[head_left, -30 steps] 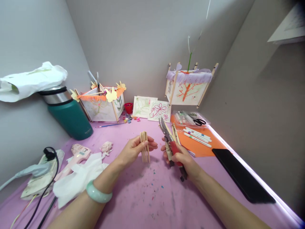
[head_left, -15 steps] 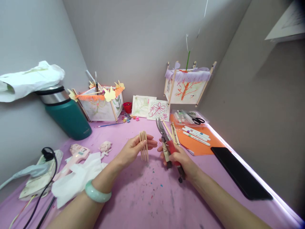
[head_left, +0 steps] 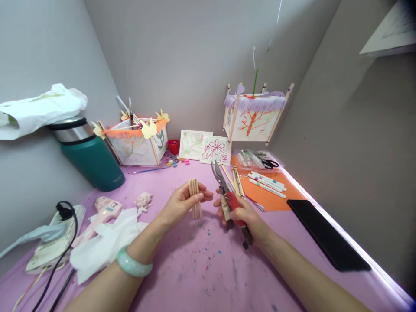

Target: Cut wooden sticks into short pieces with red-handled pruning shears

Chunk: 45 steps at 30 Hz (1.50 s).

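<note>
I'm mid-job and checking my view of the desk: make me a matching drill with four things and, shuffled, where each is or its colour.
Things
1. Bundle of sticks
2. Pruning shears
3. Markers
4. Bottle

Place or colour
A. On the orange sheet
B. In the right hand
C. Teal
D. In the left hand

Right pairs: 1-D, 2-B, 3-A, 4-C

Sticks [head_left: 194,190] are in the left hand [head_left: 180,202], left of the shears [head_left: 232,199] in the right hand [head_left: 251,217]. Behind stand cards [head_left: 216,148]; right, markers [head_left: 268,188] lie on paper [head_left: 274,204]; left, tissue [head_left: 104,247] lies before a bottle [head_left: 92,162].
</note>
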Tool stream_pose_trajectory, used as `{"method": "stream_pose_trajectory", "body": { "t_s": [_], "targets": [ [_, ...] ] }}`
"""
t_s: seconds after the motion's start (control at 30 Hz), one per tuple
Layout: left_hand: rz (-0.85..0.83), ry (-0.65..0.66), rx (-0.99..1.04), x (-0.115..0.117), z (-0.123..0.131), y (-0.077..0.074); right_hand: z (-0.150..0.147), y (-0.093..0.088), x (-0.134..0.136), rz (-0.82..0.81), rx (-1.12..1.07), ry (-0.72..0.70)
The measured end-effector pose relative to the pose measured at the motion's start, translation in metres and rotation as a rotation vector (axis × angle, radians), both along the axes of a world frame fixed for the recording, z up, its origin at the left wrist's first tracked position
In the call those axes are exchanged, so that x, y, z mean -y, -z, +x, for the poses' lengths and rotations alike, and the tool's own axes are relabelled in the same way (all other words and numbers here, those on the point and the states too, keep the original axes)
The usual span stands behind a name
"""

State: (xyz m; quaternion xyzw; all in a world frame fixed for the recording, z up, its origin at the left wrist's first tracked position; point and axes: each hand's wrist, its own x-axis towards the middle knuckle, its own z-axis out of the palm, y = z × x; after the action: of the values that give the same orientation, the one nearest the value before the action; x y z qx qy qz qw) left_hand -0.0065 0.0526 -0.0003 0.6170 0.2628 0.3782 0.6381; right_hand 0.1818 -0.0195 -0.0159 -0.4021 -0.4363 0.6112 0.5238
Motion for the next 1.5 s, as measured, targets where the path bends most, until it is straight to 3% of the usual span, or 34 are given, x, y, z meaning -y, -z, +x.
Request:
{"method": "stream_pose_trajectory", "body": {
  "t_s": [0.47, 0.93, 1.13, 1.33, 1.5],
  "targets": [
    [-0.043, 0.063, 0.049, 0.000, 0.000, 0.007, 0.002, 0.004, -0.001, 0.029, 0.011, -0.020],
    [-0.030, 0.062, 0.036, 0.000, -0.001, 0.002, 0.003, 0.002, -0.002, 0.074, 0.067, 0.021],
    [-0.052, 0.106, 0.072, 0.001, 0.000, 0.003, -0.001, -0.020, -0.003, 0.158, 0.329, 0.170],
    [-0.051, 0.109, 0.051, 0.002, 0.002, 0.000, -0.021, -0.048, -0.024, 0.444, 0.491, 0.222],
    [-0.033, 0.086, 0.039, 0.002, 0.003, 0.000, -0.038, -0.063, -0.034, 0.567, 0.710, 0.273]
  ]
}}
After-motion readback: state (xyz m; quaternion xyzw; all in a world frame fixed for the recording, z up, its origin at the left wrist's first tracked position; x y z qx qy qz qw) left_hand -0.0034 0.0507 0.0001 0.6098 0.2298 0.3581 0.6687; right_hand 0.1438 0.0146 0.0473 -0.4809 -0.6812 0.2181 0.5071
